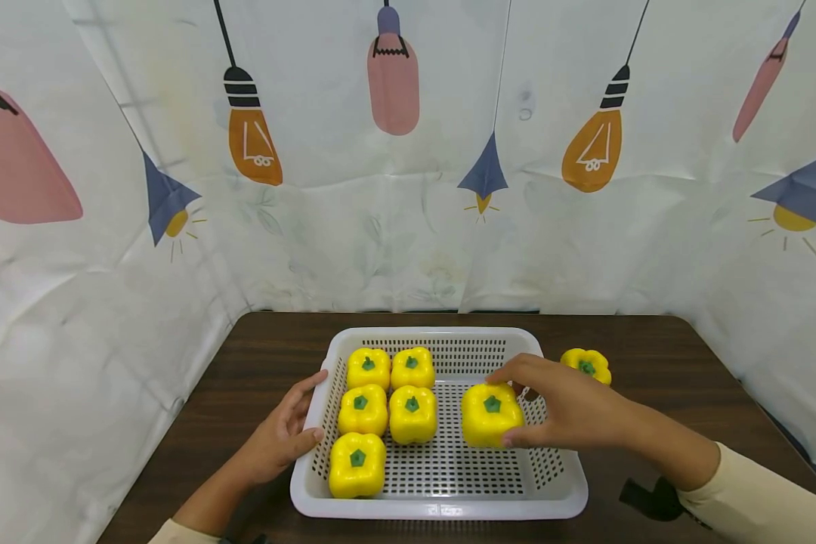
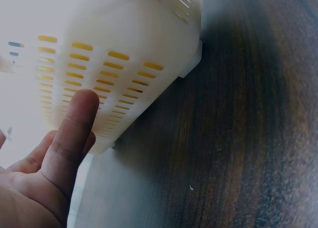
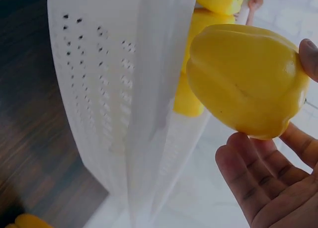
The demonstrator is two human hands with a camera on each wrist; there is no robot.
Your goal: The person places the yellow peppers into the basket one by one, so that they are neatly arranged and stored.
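A yellow bell pepper (image 1: pixel 493 415) with a green stem is held by my right hand (image 1: pixel 551 400) over the right part of the white basket (image 1: pixel 438 510). In the right wrist view, thumb and fingertips pinch this bell pepper (image 3: pixel 248 79) above the rim. Several more yellow bell peppers (image 1: pixel 412 414) stand stem up in the basket's left part, in two columns. My left hand (image 1: pixel 279 434) rests against the basket's left side, thumb and forefinger at the rim. From the left wrist, its fingers (image 2: pixel 74 133) look extended beside the slotted wall (image 2: pixel 129 29).
Another yellow bell pepper (image 1: pixel 587 366) lies on the dark wooden table (image 1: pixel 272 340), to the right of the basket and partly behind my right arm. A white curtain (image 1: pixel 340 234) printed with lamps hangs behind the table and along its sides.
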